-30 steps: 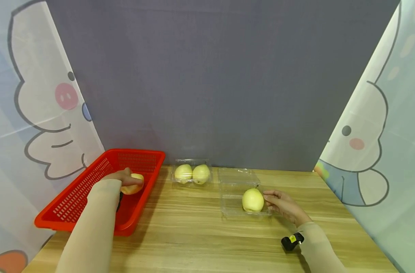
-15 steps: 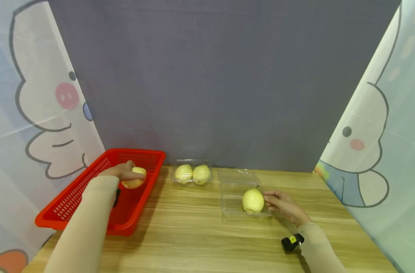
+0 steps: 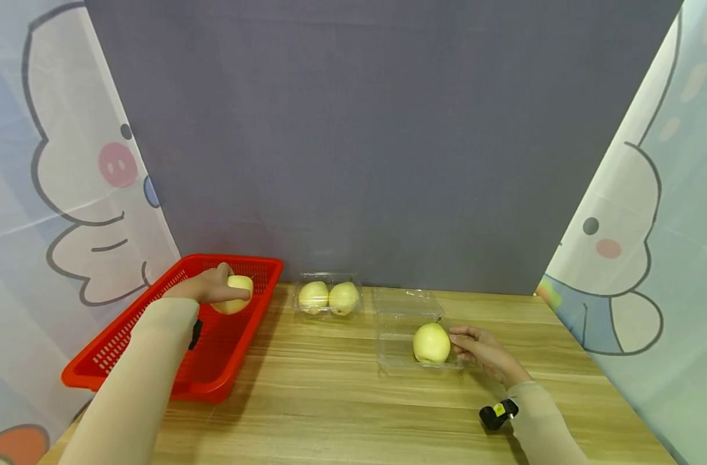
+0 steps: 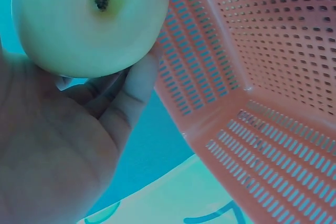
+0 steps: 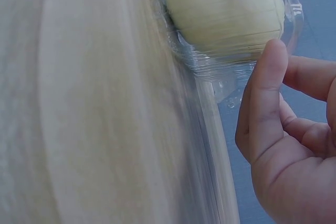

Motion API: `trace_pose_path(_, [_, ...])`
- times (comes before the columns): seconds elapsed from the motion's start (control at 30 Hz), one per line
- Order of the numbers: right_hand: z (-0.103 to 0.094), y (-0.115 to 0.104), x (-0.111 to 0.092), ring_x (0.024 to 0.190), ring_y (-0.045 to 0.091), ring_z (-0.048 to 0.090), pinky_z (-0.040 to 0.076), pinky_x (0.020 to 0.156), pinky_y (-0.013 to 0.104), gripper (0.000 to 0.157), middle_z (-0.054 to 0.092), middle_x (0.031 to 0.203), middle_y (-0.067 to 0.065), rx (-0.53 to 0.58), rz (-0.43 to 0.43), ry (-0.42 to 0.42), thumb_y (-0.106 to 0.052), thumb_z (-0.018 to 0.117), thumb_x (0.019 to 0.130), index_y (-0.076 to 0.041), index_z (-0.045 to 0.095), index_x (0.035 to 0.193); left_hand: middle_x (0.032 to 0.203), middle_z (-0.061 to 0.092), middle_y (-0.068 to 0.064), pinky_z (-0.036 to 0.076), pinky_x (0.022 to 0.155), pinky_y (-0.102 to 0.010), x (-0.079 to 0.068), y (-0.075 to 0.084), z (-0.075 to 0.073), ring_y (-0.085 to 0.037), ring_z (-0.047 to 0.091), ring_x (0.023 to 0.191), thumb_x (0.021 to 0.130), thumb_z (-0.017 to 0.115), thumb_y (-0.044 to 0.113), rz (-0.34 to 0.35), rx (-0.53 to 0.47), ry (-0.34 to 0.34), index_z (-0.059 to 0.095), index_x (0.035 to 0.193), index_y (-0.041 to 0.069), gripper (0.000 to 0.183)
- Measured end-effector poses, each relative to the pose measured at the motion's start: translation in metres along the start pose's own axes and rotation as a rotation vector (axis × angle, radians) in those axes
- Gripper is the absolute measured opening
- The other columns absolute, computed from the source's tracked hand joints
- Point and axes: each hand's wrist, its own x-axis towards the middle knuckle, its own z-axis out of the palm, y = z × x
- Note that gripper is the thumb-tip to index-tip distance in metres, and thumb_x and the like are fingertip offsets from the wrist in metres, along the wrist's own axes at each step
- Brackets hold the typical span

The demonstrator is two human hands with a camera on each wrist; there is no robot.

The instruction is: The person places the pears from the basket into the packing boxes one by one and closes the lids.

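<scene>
My left hand [image 3: 204,286] grips a pale yellow pear [image 3: 237,303] over the red plastic basket [image 3: 250,332]. In the left wrist view, fingers curl around the pear [image 4: 89,30], whose dark-centred end faces the camera. On the right, a clear plastic clamshell box [image 3: 392,352] lies with its lid tipped back, one yellow pear [image 3: 431,342] in its right half. My right hand [image 3: 485,355] pinches the box's right edge. The right wrist view has the thumb against that rim beside the pear [image 5: 226,9]; the index fingertip is hidden behind the thumb.
Toward the back, a second clear box [image 3: 328,279] holds two pears [image 3: 313,297] and looks shut. The wooden table [image 3: 330,400] ends at a grey backdrop [image 3: 353,142]. Printed cartoon curtains [image 3: 673,258] stand at both sides. The basket has raised, slotted walls.
My left hand has lifted the pear up from inside the basket, slightly to the right. My right hand and the box beside it have stayed put.
</scene>
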Motion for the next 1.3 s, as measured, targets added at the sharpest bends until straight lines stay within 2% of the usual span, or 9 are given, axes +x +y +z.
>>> trace_pose_path(0.33, [0.000, 0.001, 0.000, 0.085, 0.010, 0.058, 0.054, 0.071, 0.020, 0.055, 0.056, 0.103, 0.008, -0.006, -0.002, -0.004, -0.015, 0.056, 0.104, 0.019, 0.033, 0.140, 0.099, 0.057, -0.014, 0.049, 0.071, -0.034, -0.005, 0.013, -0.003, -0.027, 0.056, 0.087, 0.081, 0.068, 0.041, 0.055, -0.019, 0.038, 0.043, 0.114, -0.004, 0.061])
trace_pose_path(0.6, [-0.001, 0.002, 0.000, 0.084, 0.009, 0.059, 0.054, 0.071, 0.020, 0.052, 0.057, 0.102, 0.007, 0.005, -0.008, -0.007, -0.014, 0.056, 0.104, 0.018, 0.034, 0.139, 0.098, 0.057, -0.011, 0.048, 0.072, -0.037, -0.006, 0.025, -0.001, -0.026, 0.055, 0.088, 0.085, 0.067, 0.048, 0.077, -0.019, 0.060, 0.043, 0.118, -0.001, 0.064])
trace_pose_path(0.9, [-0.001, 0.002, 0.000, 0.084, 0.009, 0.059, 0.054, 0.071, 0.020, 0.051, 0.057, 0.101, 0.006, 0.005, -0.007, -0.001, -0.014, 0.056, 0.103, 0.018, 0.035, 0.138, 0.098, 0.057, -0.011, 0.048, 0.072, -0.035, -0.010, 0.041, 0.001, -0.024, 0.056, 0.086, 0.085, 0.068, 0.045, 0.121, -0.029, 0.089, 0.044, 0.117, -0.002, 0.061])
trace_pose_path(1.3, [-0.001, 0.002, -0.001, 0.083, 0.009, 0.059, 0.054, 0.070, 0.019, 0.050, 0.057, 0.101, 0.006, 0.028, -0.009, -0.007, -0.012, 0.056, 0.103, 0.018, 0.035, 0.138, 0.096, 0.058, -0.011, 0.047, 0.073, -0.035, -0.018, 0.063, 0.011, -0.024, 0.056, 0.084, 0.086, 0.069, 0.045, 0.119, -0.159, 0.117, 0.043, 0.118, -0.001, 0.061])
